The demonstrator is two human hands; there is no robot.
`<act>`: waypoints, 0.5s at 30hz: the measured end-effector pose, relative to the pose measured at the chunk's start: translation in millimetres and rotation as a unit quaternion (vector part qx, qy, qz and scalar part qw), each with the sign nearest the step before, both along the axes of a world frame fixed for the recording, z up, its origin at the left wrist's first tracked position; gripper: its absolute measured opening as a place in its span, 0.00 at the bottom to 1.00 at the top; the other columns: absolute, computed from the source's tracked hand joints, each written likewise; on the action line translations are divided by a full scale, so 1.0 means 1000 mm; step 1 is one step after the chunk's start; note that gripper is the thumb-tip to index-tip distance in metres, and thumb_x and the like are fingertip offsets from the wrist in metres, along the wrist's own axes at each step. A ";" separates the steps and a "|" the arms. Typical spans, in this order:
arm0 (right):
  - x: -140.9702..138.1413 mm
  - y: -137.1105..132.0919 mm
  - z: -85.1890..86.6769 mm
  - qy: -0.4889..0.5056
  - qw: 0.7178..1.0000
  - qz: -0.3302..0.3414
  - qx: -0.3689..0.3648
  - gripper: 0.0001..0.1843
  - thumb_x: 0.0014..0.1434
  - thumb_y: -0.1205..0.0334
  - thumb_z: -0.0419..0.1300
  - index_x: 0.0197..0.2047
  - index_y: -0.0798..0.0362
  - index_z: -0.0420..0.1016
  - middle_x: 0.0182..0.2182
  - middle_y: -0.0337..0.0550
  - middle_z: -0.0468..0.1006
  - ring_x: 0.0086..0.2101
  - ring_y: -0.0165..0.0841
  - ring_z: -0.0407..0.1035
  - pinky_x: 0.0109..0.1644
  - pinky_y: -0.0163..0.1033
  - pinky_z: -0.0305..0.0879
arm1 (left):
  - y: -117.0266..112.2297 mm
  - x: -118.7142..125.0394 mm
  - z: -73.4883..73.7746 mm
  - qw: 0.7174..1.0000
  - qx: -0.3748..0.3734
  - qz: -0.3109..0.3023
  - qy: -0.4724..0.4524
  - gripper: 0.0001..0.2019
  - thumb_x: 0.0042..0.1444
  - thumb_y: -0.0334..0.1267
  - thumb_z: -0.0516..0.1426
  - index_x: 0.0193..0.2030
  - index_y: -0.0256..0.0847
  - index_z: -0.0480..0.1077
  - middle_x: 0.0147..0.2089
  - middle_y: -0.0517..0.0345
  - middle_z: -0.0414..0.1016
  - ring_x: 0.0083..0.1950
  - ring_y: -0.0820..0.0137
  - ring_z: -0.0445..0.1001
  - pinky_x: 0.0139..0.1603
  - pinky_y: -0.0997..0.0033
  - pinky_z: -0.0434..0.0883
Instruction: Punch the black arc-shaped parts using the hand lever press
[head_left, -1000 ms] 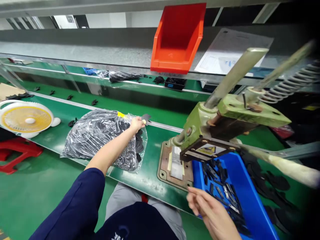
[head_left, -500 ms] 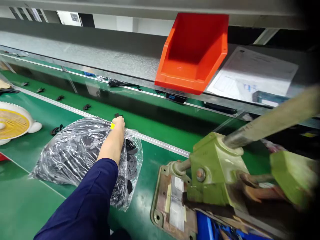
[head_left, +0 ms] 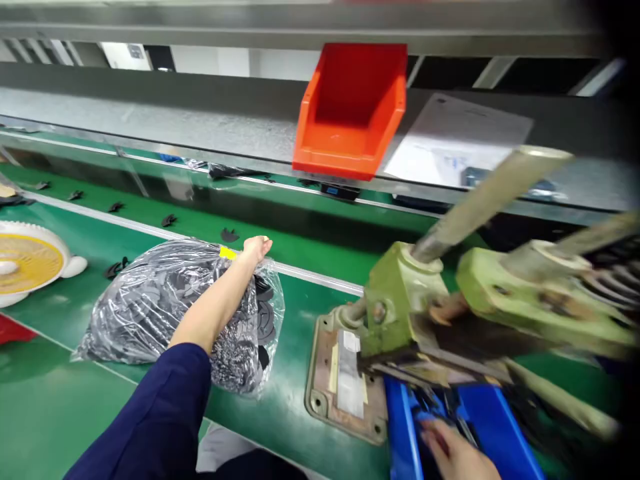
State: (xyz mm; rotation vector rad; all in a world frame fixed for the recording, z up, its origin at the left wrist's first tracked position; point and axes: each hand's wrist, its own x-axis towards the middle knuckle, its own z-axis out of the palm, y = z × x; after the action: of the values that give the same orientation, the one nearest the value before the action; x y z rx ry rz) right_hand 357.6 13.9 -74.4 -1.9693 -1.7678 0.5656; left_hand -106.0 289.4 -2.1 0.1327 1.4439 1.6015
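My left hand (head_left: 256,248) reaches over the top of a clear plastic bag (head_left: 150,300) full of black flat parts, its fingers stretched out and empty. Just beyond it, a single black part (head_left: 230,235) lies on the green conveyor belt (head_left: 310,250). At the bottom right, my right hand (head_left: 453,455) is inside the blue bin (head_left: 493,427) among small black parts; it is blurred and its fingers are unclear. A green hand press (head_left: 400,300) on a rusty base plate (head_left: 325,393) stands between the two hands.
An orange bin (head_left: 350,107) hangs from the shelf above, with a paper sheet (head_left: 455,140) beside it. Several black parts (head_left: 167,220) lie along the belt to the left. A yellow and white fan (head_left: 25,257) lies at the left edge. The press lever (head_left: 490,193) slants up to the right.
My left hand carried a black part to the belt and let it go; the part now lies on the belt. My right hand left view and is back in the blue bin.
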 end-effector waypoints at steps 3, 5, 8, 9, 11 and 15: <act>-0.010 -0.006 0.025 0.137 0.985 -0.100 0.005 0.08 0.38 0.50 0.64 0.24 0.43 0.79 0.24 0.42 0.81 0.28 0.43 0.74 0.33 0.46 0.68 | -0.050 0.037 0.012 0.996 0.045 -0.076 0.027 0.13 0.53 0.22 0.61 0.45 0.34 0.69 0.30 0.57 0.75 0.29 0.76 0.76 0.36 0.76 0.75; -0.012 -0.013 0.033 0.177 0.972 -0.150 0.037 0.14 0.39 0.48 0.66 0.29 0.46 0.80 0.28 0.44 0.82 0.32 0.41 0.73 0.38 0.45 0.69 | -0.094 0.060 0.015 0.977 0.119 -0.143 0.101 0.16 0.50 0.25 0.63 0.46 0.34 0.69 0.32 0.55 0.76 0.29 0.74 0.76 0.33 0.75 0.75; -0.020 -0.024 0.033 0.260 0.938 -0.213 0.084 0.22 0.42 0.43 0.67 0.36 0.50 0.78 0.31 0.46 0.80 0.33 0.37 0.72 0.36 0.42 0.68 | -0.167 0.092 0.012 0.932 0.198 -0.246 0.178 0.16 0.47 0.36 0.66 0.43 0.35 0.71 0.35 0.55 0.77 0.29 0.73 0.76 0.30 0.75 0.74; -0.026 -0.028 0.033 0.295 0.924 -0.224 0.096 0.24 0.43 0.42 0.66 0.37 0.50 0.76 0.31 0.45 0.79 0.31 0.35 0.71 0.32 0.40 0.67 | -0.192 0.103 0.009 0.916 0.206 -0.289 0.187 0.17 0.47 0.39 0.67 0.42 0.35 0.72 0.34 0.56 0.77 0.30 0.72 0.76 0.30 0.74 0.74; -0.044 -0.035 0.034 0.369 0.894 -0.227 0.114 0.26 0.45 0.38 0.65 0.38 0.50 0.73 0.28 0.40 0.76 0.24 0.30 0.66 0.25 0.36 0.62 | -0.237 0.127 0.004 0.882 0.203 -0.379 0.193 0.15 0.49 0.42 0.66 0.40 0.35 0.74 0.33 0.55 0.77 0.31 0.72 0.75 0.31 0.74 0.74; -0.090 -0.046 0.043 0.480 0.847 -0.188 0.132 0.23 0.48 0.41 0.66 0.36 0.49 0.68 0.27 0.35 0.73 0.21 0.24 0.63 0.23 0.34 0.60 | -0.299 0.171 -0.007 0.809 0.208 -0.517 0.186 0.17 0.50 0.41 0.67 0.46 0.36 0.75 0.39 0.52 0.79 0.34 0.72 0.76 0.34 0.74 0.73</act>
State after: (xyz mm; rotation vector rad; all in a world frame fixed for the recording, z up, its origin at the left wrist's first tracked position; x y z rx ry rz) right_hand 268.0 -32.2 -31.7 -1.3669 -0.7577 0.8953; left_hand 65.4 -9.4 -8.6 1.3180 0.9301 0.9229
